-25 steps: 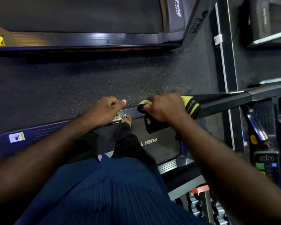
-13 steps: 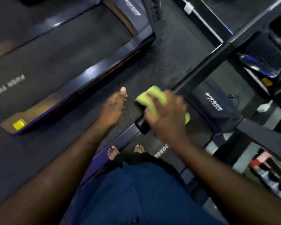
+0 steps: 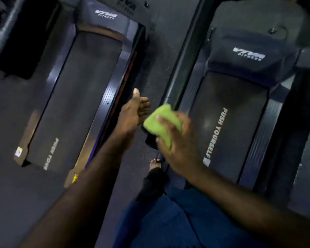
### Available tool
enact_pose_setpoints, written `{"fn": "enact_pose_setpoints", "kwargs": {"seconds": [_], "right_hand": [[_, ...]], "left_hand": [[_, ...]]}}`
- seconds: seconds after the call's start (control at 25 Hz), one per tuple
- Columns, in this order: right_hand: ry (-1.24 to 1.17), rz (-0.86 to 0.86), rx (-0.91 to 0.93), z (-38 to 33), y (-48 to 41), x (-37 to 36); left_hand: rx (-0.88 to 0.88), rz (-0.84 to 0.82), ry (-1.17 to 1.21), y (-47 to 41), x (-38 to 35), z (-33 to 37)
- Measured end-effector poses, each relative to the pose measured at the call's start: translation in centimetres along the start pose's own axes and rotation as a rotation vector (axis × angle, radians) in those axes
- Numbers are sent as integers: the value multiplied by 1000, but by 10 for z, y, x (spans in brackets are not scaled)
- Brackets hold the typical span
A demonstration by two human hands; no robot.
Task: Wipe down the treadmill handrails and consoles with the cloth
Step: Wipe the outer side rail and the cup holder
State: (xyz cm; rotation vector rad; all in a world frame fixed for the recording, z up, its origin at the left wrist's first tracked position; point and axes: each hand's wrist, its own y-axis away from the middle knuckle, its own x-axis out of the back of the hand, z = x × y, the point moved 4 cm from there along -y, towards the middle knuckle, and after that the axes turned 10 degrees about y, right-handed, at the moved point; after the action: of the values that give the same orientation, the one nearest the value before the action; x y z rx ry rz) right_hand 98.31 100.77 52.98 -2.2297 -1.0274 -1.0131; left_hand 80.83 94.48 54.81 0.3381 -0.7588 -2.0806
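My right hand (image 3: 179, 145) grips a folded yellow-green cloth (image 3: 158, 123) wrapped over the near end of the black handrail (image 3: 187, 56), which runs up and away toward the top of the view. The rail's end cap shows dark just below the cloth. My left hand (image 3: 132, 111) hangs in the air just left of the cloth, thumb raised and fingers loosely curled, holding nothing. The image is motion-blurred.
The treadmill belt (image 3: 227, 126) marked PUSH YOURSELF lies right of the rail, its motor cover (image 3: 249, 58) beyond. A second treadmill (image 3: 79, 97) lies to the left across a strip of speckled floor (image 3: 157, 51). My bare foot (image 3: 155, 163) stands below the hands.
The view has swung round, so the handrail now points up the frame. My right hand stays on the cloth at the rail's end. My left hand stays beside it, its fingers now curled.
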Motion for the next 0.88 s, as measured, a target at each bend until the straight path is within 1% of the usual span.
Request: {"fn": "enact_pose_setpoints", "kwargs": {"seconds": [0.04,0.12,0.2,0.24,0.28,0.32,0.36,0.4,0.44,0.48,0.52,0.56,0.6,0.64,0.68,0.72,0.76,0.88], "right_hand": [[-66,-44,-40,-8,29,-8],[-212,-31,-140,-9,45,-22],[-323,106,-277,-3,29,-35],[-429,186,-393,3,19,-41],[-593,262,-573,9,17,-47],[-826,305,-819,5,25,-57],[-1102,294,-1045,-9,40,-66],[-1367,277,-1194,-30,55,-73],[-1536,239,-1256,-52,68,-75],[-1669,236,-1251,-69,72,-71],[-1763,268,-1278,-74,68,-69],[-1816,300,-1336,-67,58,-71],[-1827,279,-1397,-53,45,-78],[-1861,266,-1406,-35,30,-88],[-1889,263,-1379,-17,16,-96],[-1924,262,-1409,-6,8,-101],[-1929,232,-1392,-4,8,-103],[-2028,176,-1302,-30,40,-97]], "left_hand": [[4,-43,-25,-8,-6,7],[-3,-155,-90,-17,-20,19],[-46,-268,-260,-20,-43,20],[-82,-290,-355,-18,-54,16],[-128,-295,-439,-15,-63,10],[-189,-276,-526,-10,-70,4],[-269,-238,-618,-5,-73,-1],[-351,-196,-703,-2,-74,-5],[-404,-169,-762,-4,-75,-7],[-435,-159,-802,-3,-77,-6],[-456,-150,-825,-6,-78,-7],[-474,-138,-838,-7,-79,-7],[-489,-116,-843,-8,-81,-8],[-503,-94,-841,-9,-83,-8],[-523,-82,-835,-9,-84,-8],[-534,-76,-826,-8,-84,-9],[-538,-75,-812,-7,-83,-10],[-486,-95,-797,-6,-82,-11]]}}
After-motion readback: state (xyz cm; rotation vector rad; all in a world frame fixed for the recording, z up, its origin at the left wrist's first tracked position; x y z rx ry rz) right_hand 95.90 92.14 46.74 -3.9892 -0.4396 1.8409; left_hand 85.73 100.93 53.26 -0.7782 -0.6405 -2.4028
